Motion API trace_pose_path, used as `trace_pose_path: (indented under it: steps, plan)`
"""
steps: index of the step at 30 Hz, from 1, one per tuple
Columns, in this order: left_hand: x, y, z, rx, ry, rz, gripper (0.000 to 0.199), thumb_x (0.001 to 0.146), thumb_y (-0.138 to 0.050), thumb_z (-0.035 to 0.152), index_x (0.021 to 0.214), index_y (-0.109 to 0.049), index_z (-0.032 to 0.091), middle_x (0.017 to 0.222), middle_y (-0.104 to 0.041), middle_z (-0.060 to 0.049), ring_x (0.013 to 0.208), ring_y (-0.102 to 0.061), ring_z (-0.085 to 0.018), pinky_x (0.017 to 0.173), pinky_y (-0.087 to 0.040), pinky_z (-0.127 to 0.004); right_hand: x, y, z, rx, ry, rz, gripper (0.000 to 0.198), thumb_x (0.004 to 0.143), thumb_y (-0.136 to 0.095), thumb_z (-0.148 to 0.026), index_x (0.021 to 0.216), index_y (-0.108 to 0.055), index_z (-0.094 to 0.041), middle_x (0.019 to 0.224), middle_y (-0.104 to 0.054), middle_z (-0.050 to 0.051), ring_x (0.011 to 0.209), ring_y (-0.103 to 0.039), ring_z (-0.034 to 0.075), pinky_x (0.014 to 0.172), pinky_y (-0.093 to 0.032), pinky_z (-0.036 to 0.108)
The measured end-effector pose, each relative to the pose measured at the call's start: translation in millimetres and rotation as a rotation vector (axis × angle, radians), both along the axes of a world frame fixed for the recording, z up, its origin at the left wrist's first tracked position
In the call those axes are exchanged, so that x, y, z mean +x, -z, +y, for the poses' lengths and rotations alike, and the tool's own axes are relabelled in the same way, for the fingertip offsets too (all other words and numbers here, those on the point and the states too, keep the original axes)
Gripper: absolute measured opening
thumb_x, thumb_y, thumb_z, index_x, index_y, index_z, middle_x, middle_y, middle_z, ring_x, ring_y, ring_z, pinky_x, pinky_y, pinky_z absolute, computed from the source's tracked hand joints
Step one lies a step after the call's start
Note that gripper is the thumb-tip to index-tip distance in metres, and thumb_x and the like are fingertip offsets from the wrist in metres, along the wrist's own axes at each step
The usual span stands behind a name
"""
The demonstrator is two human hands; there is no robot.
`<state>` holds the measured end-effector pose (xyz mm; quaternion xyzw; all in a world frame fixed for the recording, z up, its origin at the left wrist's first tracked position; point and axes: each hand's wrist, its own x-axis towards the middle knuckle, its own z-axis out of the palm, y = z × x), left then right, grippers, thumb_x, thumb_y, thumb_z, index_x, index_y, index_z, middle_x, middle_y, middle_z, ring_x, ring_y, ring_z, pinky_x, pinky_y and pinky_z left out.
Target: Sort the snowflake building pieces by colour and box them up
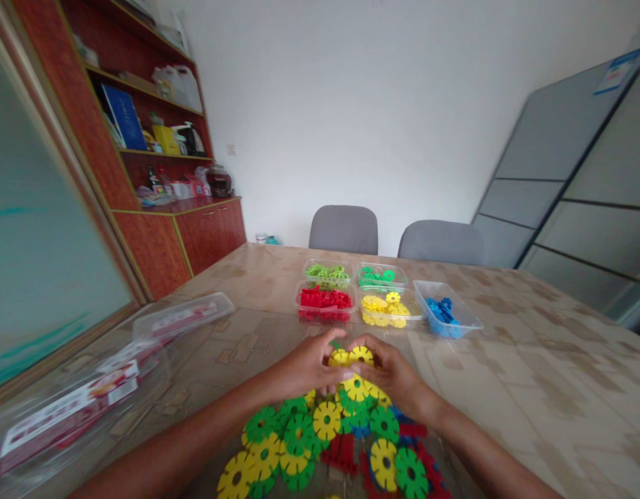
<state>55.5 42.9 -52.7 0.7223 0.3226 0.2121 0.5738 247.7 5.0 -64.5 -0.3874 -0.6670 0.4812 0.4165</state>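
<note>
Over a loose pile of plastic pieces, my left hand and my right hand meet, fingers bent around yellow notched discs. The thumbs nearly touch at the discs' lower edge. Some of the discs are hidden behind my fingers. Below lie green notched discs, more yellow ones, red toothed pieces and a few blue bits. Beyond my hands stand clear tubs: yellow discs in one tub, red pieces in another tub, blue pieces in a tub at the right.
Two back tubs hold light green pieces and green pieces. Clear lids with printed labels lie at the left of the table. Two grey chairs stand at the far edge, with a red cabinet to the left.
</note>
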Motion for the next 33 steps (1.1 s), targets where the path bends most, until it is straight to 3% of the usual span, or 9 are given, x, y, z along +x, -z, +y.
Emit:
trace_pose_path:
  steps: [5, 14, 21, 24, 27, 30, 33]
  plan:
    - [-13, -12.9, 11, 0.154, -0.038, 0.080, 0.051, 0.082, -0.058, 0.041, 0.123, -0.046, 0.014, 0.076, -0.058, 0.000, 0.058, -0.058, -0.013, 0.050, -0.042, -0.022, 12, -8, 8, 0.082, 0.158, -0.167, 0.033, 0.078, -0.062, -0.052, 0.090, -0.056, -0.022, 0.073, -0.051, -0.003, 0.064, -0.047, 0.013, 0.056, -0.040, 0.024]
    - [-14, -11.9, 17, 0.143, 0.005, 0.030, 0.043, 0.082, -0.060, 0.039, 0.116, -0.051, 0.015, 0.076, -0.059, 0.000, 0.060, -0.056, -0.012, 0.055, -0.042, -0.022, 64, -31, 65, 0.179, 0.424, -0.358, 0.043, 0.077, -0.053, -0.060, 0.095, -0.055, -0.021, 0.074, -0.059, 0.001, 0.064, -0.056, 0.018, 0.056, -0.045, 0.029]
    - [-17, -15.7, 17, 0.164, 0.051, 0.038, 0.040, 0.083, -0.057, 0.035, 0.115, -0.052, 0.012, 0.080, -0.060, -0.002, 0.063, -0.058, -0.013, 0.058, -0.044, -0.023, 93, -46, 110, 0.277, 0.697, -0.577, 0.018, 0.073, -0.060, -0.030, 0.088, -0.060, -0.020, 0.074, -0.063, 0.003, 0.066, -0.056, 0.020, 0.062, -0.040, 0.029]
    - [-19, -15.7, 19, 0.173, 0.056, 0.046, 0.038, 0.083, -0.057, 0.035, 0.113, -0.053, 0.011, 0.080, -0.061, -0.003, 0.063, -0.058, -0.013, 0.059, -0.044, -0.023, 98, -43, 112, 0.281, 0.728, -0.639, 0.009, 0.070, -0.059, -0.018, 0.078, -0.062, -0.020, 0.071, -0.065, 0.003, 0.068, -0.058, 0.020, 0.066, -0.040, 0.028]
    - [-20, -15.2, 20, 0.184, 0.057, 0.053, 0.036, 0.083, -0.057, 0.036, 0.110, -0.054, 0.012, 0.079, -0.061, -0.002, 0.063, -0.058, -0.013, 0.059, -0.044, -0.023, 103, -41, 106, 0.278, 0.747, -0.670, 0.012, 0.070, -0.054, -0.014, 0.077, -0.063, -0.019, 0.070, -0.066, 0.004, 0.068, -0.060, 0.020, 0.066, -0.041, 0.029]
    - [-21, -16.1, 21, 0.211, 0.056, 0.075, 0.034, 0.084, -0.057, 0.037, 0.108, -0.056, 0.013, 0.078, -0.062, -0.002, 0.064, -0.058, -0.013, 0.058, -0.043, -0.022, 102, -42, 90, 0.292, 0.707, -0.652, 0.015, 0.076, -0.050, -0.019, 0.084, -0.063, -0.017, 0.079, -0.068, 0.007, 0.073, -0.062, 0.021, 0.068, -0.044, 0.031]
    - [-22, -18.6, 21, 0.259, 0.063, 0.112, 0.030, 0.084, -0.057, 0.033, 0.107, -0.057, 0.013, 0.078, -0.063, -0.002, 0.068, -0.058, -0.014, 0.060, -0.043, -0.022, 90, -41, 62, 0.298, 0.549, -0.608, 0.019, 0.083, -0.047, -0.029, 0.088, -0.062, -0.018, 0.080, -0.068, 0.005, 0.072, -0.062, 0.019, 0.066, -0.047, 0.029]
